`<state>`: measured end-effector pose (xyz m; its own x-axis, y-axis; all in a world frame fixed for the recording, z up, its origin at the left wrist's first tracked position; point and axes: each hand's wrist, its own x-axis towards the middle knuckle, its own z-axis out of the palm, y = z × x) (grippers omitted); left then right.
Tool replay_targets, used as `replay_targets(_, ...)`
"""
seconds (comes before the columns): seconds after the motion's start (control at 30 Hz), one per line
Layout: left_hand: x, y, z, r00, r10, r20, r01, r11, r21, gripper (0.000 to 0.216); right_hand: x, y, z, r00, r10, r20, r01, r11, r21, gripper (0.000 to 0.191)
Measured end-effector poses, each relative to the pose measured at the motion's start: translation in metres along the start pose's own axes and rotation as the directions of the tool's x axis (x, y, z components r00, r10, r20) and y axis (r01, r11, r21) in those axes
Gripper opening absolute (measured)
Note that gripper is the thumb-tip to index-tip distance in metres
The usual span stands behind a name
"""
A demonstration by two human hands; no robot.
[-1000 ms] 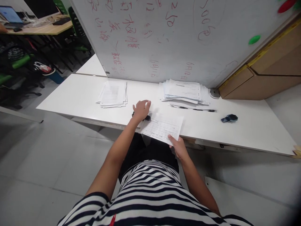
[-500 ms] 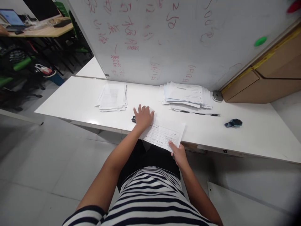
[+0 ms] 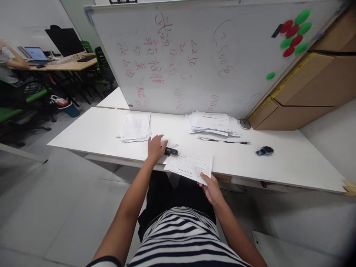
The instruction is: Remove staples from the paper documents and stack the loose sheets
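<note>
A printed sheet of paper [image 3: 189, 165] lies at the near edge of the white table [image 3: 278, 163]. My right hand [image 3: 213, 187] pinches its near right corner. My left hand [image 3: 155, 147] rests on the table just left of the sheet, fingers curled on the left end of a small black stapler-like object [image 3: 171, 151]. A small paper stack [image 3: 135, 127] lies beyond my left hand, and a larger stack [image 3: 213, 123] sits to the right against the whiteboard.
A whiteboard [image 3: 194, 55] with red writing and magnets stands at the table's back. A pen [image 3: 225, 140], a dark blue object [image 3: 264, 150] and a grey mouse [image 3: 245, 124] lie to the right. Cardboard boxes [image 3: 311, 89] stand far right. Another person sits at a desk far left.
My left hand slid from the sheet's top left corner to the left, uncovering the black object's right end. The camera tilted up, showing more of the whiteboard. My right hand kept its hold.
</note>
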<state>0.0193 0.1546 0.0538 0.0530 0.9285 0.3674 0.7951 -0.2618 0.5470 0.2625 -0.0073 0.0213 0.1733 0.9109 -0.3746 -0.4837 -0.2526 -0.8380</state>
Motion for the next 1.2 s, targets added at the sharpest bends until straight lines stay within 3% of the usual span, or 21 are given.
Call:
replay_targets(0.17, -0.002, -0.024, 0.012, 0.998, 0.029, 0.05, -0.031, 0.999, 0.033, 0.038, 0.0, 0.0, 0.0, 1.0, -0.001, -0.026, 0.001, 1.0, -0.015, 0.032)
replay_targets(0.47, 0.0, -0.019, 0.008, 0.999, 0.037, 0.033, -0.038, 0.999, 0.018, 0.037, 0.0, 0.005, -0.003, 0.996, -0.045, -0.078, 0.038, 0.995, -0.093, 0.035)
replay_targets(0.67, -0.001, -0.016, 0.002, 0.994, 0.038, 0.104, -0.037, 0.999, -0.008, 0.041, 0.004, -0.005, -0.014, 0.986, -0.115, -0.118, 0.095, 0.982, -0.166, 0.038)
replay_targets(0.77, -0.001, -0.015, 0.0, 0.994, 0.029, 0.102, -0.029, 1.0, -0.004, 0.041, 0.002, -0.025, -0.028, 0.961, -0.187, -0.203, 0.142, 0.966, -0.218, 0.04)
replay_targets(0.97, -0.002, -0.014, 0.0, 0.995, 0.038, 0.089, -0.038, 0.999, -0.008, 0.042, -0.012, -0.063, -0.055, 0.849, -0.418, -0.324, 0.343, 0.902, -0.264, 0.045)
replay_targets(1.2, -0.001, -0.013, 0.0, 0.996, 0.039, 0.084, -0.037, 0.999, -0.023, 0.044, -0.014, -0.053, -0.043, 0.833, -0.448, -0.326, 0.353, 0.883, -0.309, 0.044)
